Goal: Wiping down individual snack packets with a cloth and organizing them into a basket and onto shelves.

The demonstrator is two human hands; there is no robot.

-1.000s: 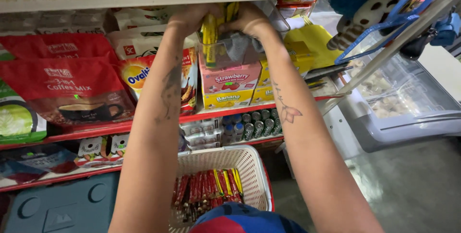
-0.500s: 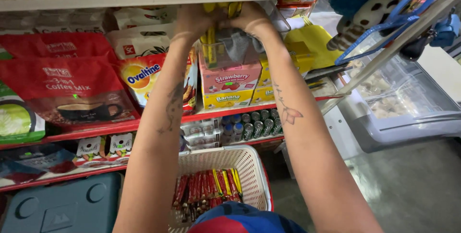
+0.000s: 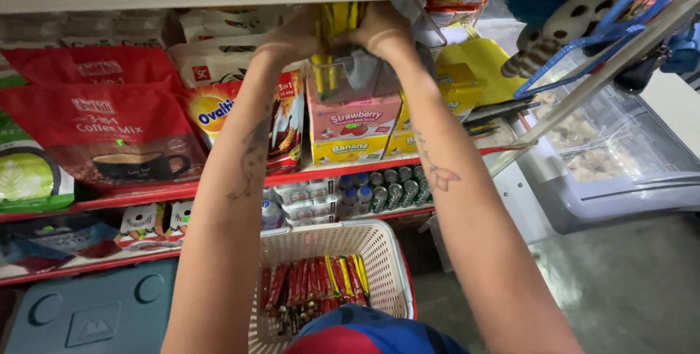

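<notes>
two red-edged shelves (image 3: 350, 166) above grey concrete floor (image 3: 627, 288)

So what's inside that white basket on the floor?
The white basket holds long thin sachets, mostly red with a few yellow, lying side by side. The near end is covered by the person's blue and red clothing, so that part is hidden.

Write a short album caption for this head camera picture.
Both hands, left hand and right hand, grip yellow sachets in a clear container on a shop shelf.
</notes>
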